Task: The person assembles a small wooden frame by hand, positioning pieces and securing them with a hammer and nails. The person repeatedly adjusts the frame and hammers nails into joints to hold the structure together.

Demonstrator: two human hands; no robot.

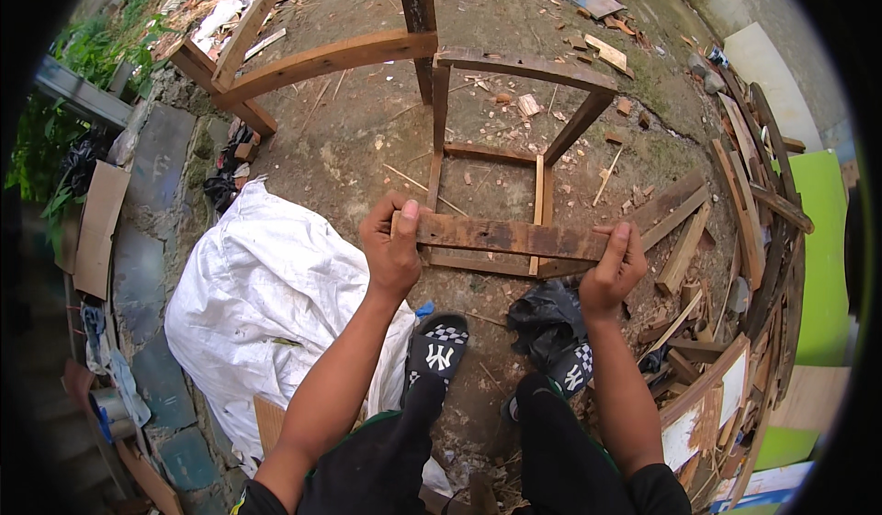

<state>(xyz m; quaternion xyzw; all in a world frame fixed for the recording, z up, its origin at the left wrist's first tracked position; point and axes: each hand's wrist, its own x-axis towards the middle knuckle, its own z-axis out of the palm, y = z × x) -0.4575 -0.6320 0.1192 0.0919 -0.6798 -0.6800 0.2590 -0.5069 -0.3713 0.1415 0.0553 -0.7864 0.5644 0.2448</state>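
Note:
A short brown wooden plank, its face stained and worn, is held level in front of me at both ends. My left hand grips its left end, thumb on top and fingers curled behind. The right end sits between the thumb and fingers of my right hand. Beyond and partly behind the plank stands a wooden frame with upright legs and cross rails. Joining it on the upper left are longer timbers, among them a curved rail and a dark post.
A big white sack lies to my left beside a low block wall. Crumpled black plastic is near my right foot. Scrap wood piles up on the right, before a green panel. Chips litter the concrete ground.

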